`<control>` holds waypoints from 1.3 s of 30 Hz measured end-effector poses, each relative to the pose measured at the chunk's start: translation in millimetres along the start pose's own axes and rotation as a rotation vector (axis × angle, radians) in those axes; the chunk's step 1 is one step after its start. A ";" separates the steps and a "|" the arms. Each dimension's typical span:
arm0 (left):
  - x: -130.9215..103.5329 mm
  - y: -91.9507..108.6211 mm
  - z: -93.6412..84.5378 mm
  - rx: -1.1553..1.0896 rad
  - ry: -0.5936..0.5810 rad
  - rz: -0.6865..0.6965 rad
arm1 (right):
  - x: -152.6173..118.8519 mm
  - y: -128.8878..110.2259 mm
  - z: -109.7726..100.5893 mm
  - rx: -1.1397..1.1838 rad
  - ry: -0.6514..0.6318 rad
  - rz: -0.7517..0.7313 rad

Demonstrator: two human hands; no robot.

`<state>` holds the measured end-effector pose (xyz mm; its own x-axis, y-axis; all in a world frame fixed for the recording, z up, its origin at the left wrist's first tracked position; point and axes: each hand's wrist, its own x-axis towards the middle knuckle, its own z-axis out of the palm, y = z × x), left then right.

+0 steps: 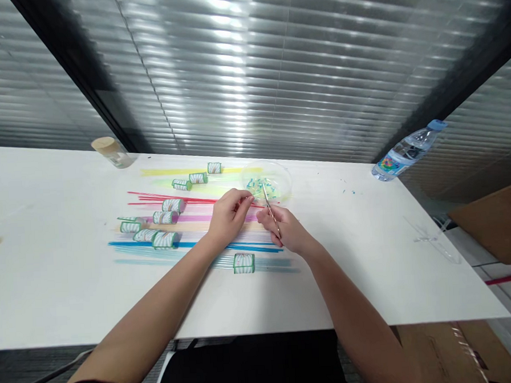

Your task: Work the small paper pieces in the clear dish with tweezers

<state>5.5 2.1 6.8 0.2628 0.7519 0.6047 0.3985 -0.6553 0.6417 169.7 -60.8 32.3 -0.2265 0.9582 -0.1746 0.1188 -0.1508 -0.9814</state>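
My right hand (288, 228) is closed around a pair of scissors (271, 212), whose blades point up over a clear round dish (284, 174). Small green, blue and yellowish cut bits (259, 187) lie in the dish. At the dish's near left edge, my left hand (230, 214) is closed in a pinch; what its fingertips hold is too small to make out. Thin red sticks (196, 201) run under and beside that hand. Blue sticks (258, 247) lie nearer to me, partly hidden by my left forearm.
Yellow sticks (169, 171) and pale blue sticks (276, 264) lie in rows, with patterned paper pieces (244, 263) on several bundles. A lidded jar (114, 153) stands back left. A water bottle (401, 155) stands right, near a clear plastic item (438, 247) at the table's edge.
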 end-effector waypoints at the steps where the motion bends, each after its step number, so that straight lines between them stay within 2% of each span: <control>1: -0.1 0.1 0.0 -0.002 0.007 -0.005 | -0.2 -0.2 0.0 -0.009 -0.013 -0.011; 4: -0.4 0.8 0.1 -0.003 0.013 0.005 | -0.5 -0.2 0.4 -0.045 -0.040 -0.043; 15: -0.6 0.2 0.7 0.012 0.006 0.039 | -1.3 -1.2 0.1 0.002 -0.030 0.023; 27: -0.2 4.0 -1.4 -0.004 -0.020 -0.008 | 0.7 1.2 -0.6 0.012 0.001 -0.011; 39: -0.4 5.1 -1.2 -0.003 0.005 -0.002 | -3.3 -4.4 -0.1 -0.015 -0.073 -0.030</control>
<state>6.4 -1.6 10.4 0.2581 0.7525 0.6059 0.3962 -0.6544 0.6440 170.0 -63.3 37.3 -0.2995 0.9420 -0.1513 0.1249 -0.1185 -0.9851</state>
